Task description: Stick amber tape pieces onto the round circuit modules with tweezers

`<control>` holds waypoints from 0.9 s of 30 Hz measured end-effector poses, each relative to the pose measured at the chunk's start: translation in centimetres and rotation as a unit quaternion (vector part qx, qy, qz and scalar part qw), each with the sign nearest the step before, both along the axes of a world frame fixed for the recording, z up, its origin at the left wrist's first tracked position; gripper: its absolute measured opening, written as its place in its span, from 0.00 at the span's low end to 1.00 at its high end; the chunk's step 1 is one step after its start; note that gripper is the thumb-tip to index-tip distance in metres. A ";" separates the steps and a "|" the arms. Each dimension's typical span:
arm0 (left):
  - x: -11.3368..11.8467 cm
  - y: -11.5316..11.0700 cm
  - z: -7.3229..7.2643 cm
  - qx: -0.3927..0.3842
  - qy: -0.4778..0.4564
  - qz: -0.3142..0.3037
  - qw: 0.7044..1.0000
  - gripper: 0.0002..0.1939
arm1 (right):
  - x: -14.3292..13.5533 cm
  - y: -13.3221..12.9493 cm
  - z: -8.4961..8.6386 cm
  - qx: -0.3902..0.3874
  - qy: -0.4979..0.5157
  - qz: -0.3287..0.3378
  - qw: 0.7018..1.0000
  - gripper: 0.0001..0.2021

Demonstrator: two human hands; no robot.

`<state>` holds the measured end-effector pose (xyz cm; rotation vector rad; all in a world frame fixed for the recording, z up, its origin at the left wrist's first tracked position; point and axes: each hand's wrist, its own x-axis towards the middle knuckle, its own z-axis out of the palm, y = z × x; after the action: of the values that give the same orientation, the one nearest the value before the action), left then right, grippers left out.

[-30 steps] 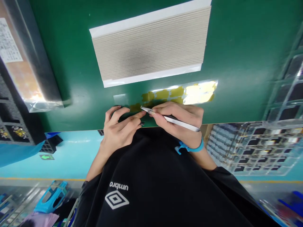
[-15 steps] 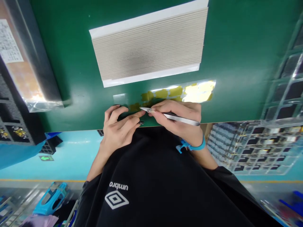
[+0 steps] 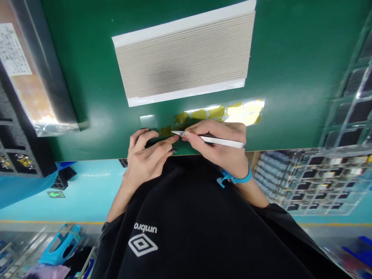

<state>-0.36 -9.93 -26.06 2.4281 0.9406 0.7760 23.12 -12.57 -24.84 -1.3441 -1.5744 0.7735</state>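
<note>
Item: right hand [image 3: 221, 145] pinches tweezers [image 3: 209, 138] pen-style, tips closed at yellow tape pieces [image 3: 203, 114] on clear sheet [image 3: 215, 110]. Left hand [image 3: 145, 155], fingers curled, steadies small dark part [image 3: 173, 150]; we pin it to green mat [image 3: 87, 77].

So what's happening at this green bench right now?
A person in a black top is bent over a green work mat. Their right hand grips slim silver metal tweezers, the tip pointing at a small yellow tape piece at the end of a clear strip of yellow tape squares. Their left hand rests on the mat with its fingers curled over something small and dark, too hidden to identify. A stack of grey cardboard sheets lies beyond.
</note>
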 end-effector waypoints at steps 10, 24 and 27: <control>0.0 0.1 0.1 0.002 -0.002 -0.006 1.000 0.05 | 0.0 0.3 -0.1 -0.025 -0.003 -0.001 1.000 0.09; -0.1 -0.1 -0.1 0.008 0.008 0.006 1.000 0.07 | -1.9 0.3 -1.3 -0.054 0.129 -0.046 0.989 0.12; -0.2 -0.2 -0.2 0.021 0.013 0.010 1.000 0.06 | -2.4 1.0 -1.1 0.001 0.184 -0.030 0.982 0.10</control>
<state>-0.54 -10.10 -26.24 2.4754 0.9679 0.7800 20.74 -11.55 -25.95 -1.1636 -1.2370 0.9239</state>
